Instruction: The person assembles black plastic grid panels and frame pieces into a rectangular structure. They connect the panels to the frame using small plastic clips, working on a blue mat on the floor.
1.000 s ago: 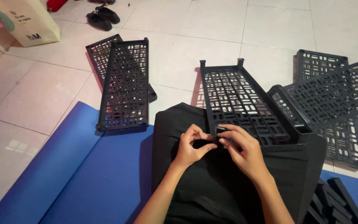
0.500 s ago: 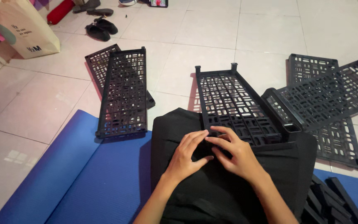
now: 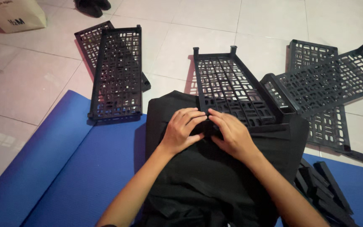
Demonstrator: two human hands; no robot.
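Note:
A black perforated plastic shelf panel [image 3: 232, 82] lies tilted with its near end on my black-clothed lap [image 3: 215, 176]. My left hand [image 3: 180, 129] and my right hand [image 3: 230, 135] meet at the panel's near left corner, fingers curled and pressing on it. The corner itself and anything between my fingertips are hidden under the fingers. Two short sockets stand up at the panel's far corners.
Two stacked black panels [image 3: 116, 71] lie on the tiled floor to the left, and more overlapping panels [image 3: 328, 84] to the right. A blue mat [image 3: 64, 168] is under me. Several black bars [image 3: 320, 189] lie at lower right. A paper bag [image 3: 15, 14] and shoes [image 3: 91, 6] are far left.
A second ago my fingers held a small black piece at the panel's corner. Both hands have since flattened and closed over that corner, and the piece is out of sight. The view has tipped down.

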